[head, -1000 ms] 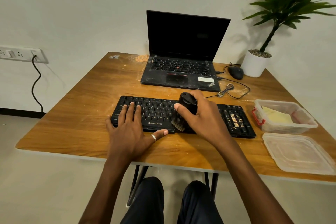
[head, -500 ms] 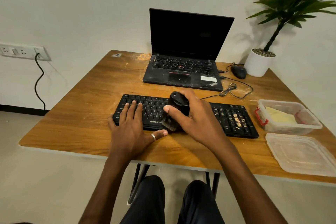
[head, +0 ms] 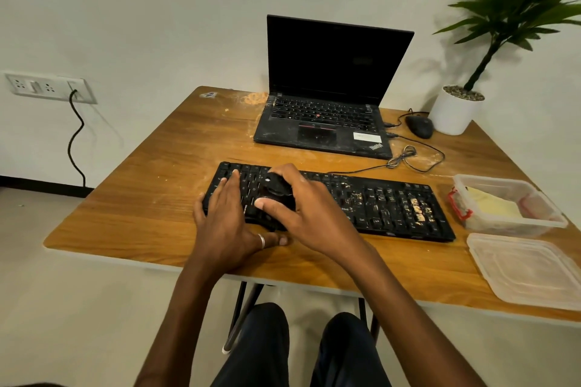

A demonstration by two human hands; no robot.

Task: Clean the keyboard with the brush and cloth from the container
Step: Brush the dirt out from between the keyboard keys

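Two legs (head: 257, 349) in dark trousers show at the bottom, under the near edge of the wooden table (head: 141, 214). At the table's near right corner a clear plastic lid (head: 528, 270) lies flat. Both forearms reach forward to the black keyboard (head: 393, 204), which lies across the middle of the table. The left hand (head: 226, 220) rests on the keyboard's left end, fingers straight and flat on the keys. Its thumb, wearing a ring (head: 261, 241), stretches out on the wood along the keyboard's near edge. Just beside it the right hand (head: 311, 214) grasps the black brush (head: 276, 192), fingers curled over its top and thumb against its near side. The brush sits on the left-centre keys, and its bristles are hidden. Pale crumbs (head: 415, 209) dot the keys toward the keyboard's right end. Just behind the lid stands the open container (head: 515, 228) with the yellow cloth (head: 493, 206) inside. Farther back sits an open laptop (head: 330, 122) with a dark screen and a coiled cable (head: 405, 157) to its right. A black mouse (head: 419, 126) and a white plant pot (head: 454, 110) are at the far right corner. On the left wall is a wall socket (head: 47, 86).
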